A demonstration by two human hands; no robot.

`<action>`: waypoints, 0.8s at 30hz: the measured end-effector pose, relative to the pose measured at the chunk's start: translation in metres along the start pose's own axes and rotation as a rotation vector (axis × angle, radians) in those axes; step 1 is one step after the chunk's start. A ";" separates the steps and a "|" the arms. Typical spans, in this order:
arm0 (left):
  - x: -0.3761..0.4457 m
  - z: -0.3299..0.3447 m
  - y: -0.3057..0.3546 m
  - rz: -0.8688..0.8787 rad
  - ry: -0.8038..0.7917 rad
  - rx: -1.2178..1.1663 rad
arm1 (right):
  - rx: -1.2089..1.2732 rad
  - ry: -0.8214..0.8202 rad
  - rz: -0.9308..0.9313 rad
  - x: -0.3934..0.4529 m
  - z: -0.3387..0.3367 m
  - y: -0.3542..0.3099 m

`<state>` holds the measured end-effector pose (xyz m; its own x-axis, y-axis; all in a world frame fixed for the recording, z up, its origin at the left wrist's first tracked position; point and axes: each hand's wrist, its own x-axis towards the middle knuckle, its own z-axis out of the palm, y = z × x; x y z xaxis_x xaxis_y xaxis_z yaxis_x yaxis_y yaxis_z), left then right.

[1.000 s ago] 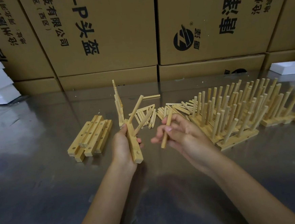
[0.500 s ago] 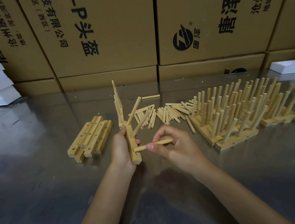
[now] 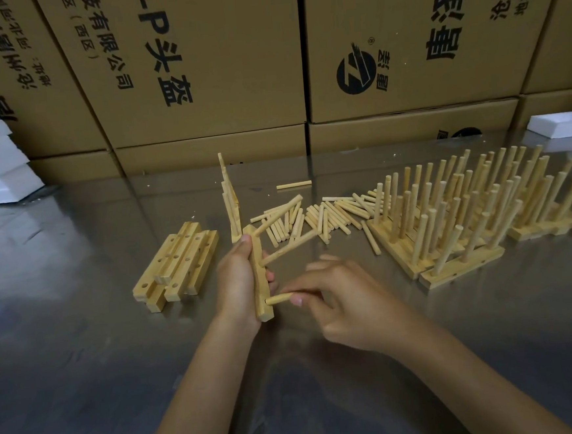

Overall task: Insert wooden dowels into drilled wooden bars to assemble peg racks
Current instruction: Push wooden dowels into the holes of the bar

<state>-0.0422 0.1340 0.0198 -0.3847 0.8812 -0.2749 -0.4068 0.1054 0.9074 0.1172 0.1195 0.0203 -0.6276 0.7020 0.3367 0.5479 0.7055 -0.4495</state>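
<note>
Left hand (image 3: 238, 282) grips a bar (image 3: 259, 280) with two dowels in; right fingers (image 3: 298, 299) pinch a third dowel (image 3: 279, 299) at its hole. Finished racks (image 3: 467, 230) stand at three o'clock, undrilled-in bars (image 3: 175, 263) wait at nine.

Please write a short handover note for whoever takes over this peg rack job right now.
Left hand grips a drilled bar upright above the table; two dowels already stick out of its upper holes.
Right hand pinches a third dowel, its tip at the bar's lowest hole, not visibly pushed home.
Done: finished racks stand at the right.
Left: seat this dowel, then fill the empty bars stacked at the left from the loose dowels behind the hands. One more piece stands upright beyond the left hand.
</note>
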 end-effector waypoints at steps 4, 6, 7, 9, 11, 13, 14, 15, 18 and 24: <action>-0.001 0.002 -0.004 0.085 -0.007 0.109 | -0.129 0.023 -0.085 0.000 0.000 -0.007; -0.002 0.003 -0.005 0.091 -0.002 0.100 | -0.126 0.022 -0.089 0.000 0.000 -0.008; -0.002 0.003 -0.005 0.095 0.007 0.106 | -0.127 0.014 -0.087 0.000 0.000 -0.009; -0.003 0.004 -0.007 0.115 0.029 0.138 | -0.141 -0.001 -0.078 -0.001 0.000 -0.009; -0.004 0.006 -0.010 0.137 0.040 0.160 | -0.136 0.000 -0.064 -0.001 0.000 -0.007; -0.004 0.008 -0.012 0.158 0.037 0.173 | -0.103 0.009 -0.039 0.000 0.001 -0.006; -0.004 0.007 -0.012 0.168 0.034 0.181 | -0.080 0.013 -0.023 0.001 0.002 -0.005; -0.002 0.006 -0.011 0.177 0.028 0.190 | -0.049 0.018 -0.006 0.001 0.003 -0.005; 0.002 0.004 -0.009 0.176 0.005 0.208 | 0.151 0.065 0.078 0.001 0.002 -0.004; 0.003 0.003 -0.015 0.058 -0.037 0.096 | 0.871 -0.028 0.373 0.005 -0.006 0.002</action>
<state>-0.0347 0.1369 0.0063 -0.3736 0.9033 -0.2107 -0.3027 0.0959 0.9482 0.1185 0.1244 0.0259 -0.5146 0.8568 0.0318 0.1171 0.1070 -0.9873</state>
